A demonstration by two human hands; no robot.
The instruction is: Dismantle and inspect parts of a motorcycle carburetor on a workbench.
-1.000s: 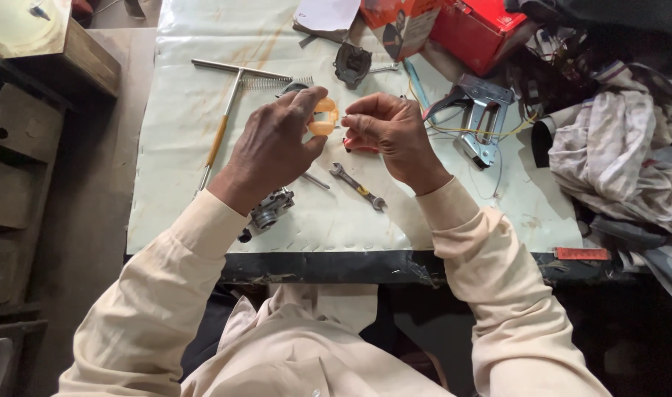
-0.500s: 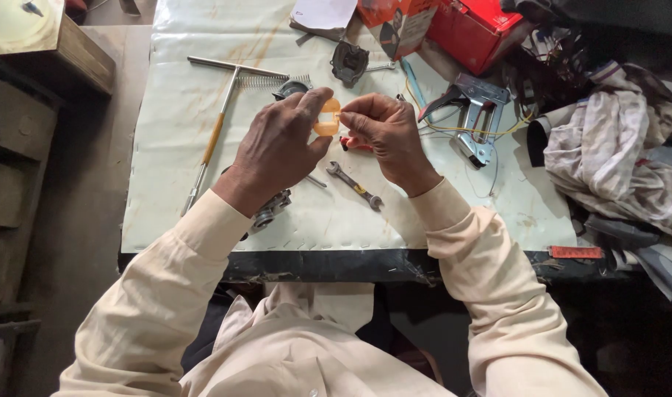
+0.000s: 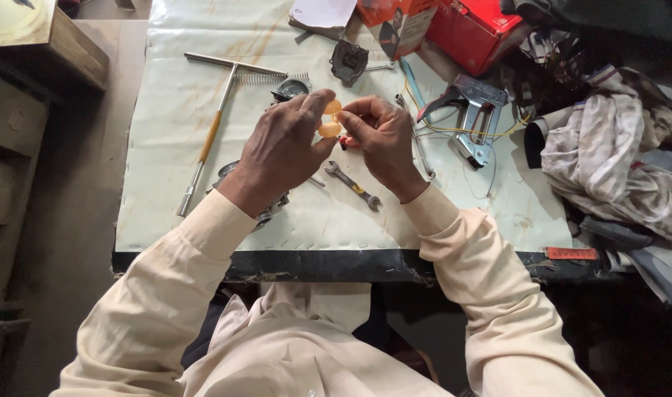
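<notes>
Held up above the middle of the counter [image 3: 203,110]: a small translucent orange piece [image 3: 329,119], amber and glossy, rounded, seemingly two lobes one above the other; exact kind not clear. Pinched between the fingers [image 3: 310,99] of the left hand [image 3: 281,151] and those of the right hand [image 3: 380,136], both sets closed narrowly on it from opposite sides. Just beneath the right hand, a bit of red [image 3: 348,144], too hidden to name. Below the hands, flat on the pale sheet, a small open-ended spanner [image 3: 352,187]. To the left, a long T-handle wrench [image 3: 212,132] with a yellowish shaft. To the right, a metal staple gun [image 3: 472,117] among yellow wires. Far right, crumpled cloth [image 3: 615,169]; at the top, a red box [image 3: 472,29].
</notes>
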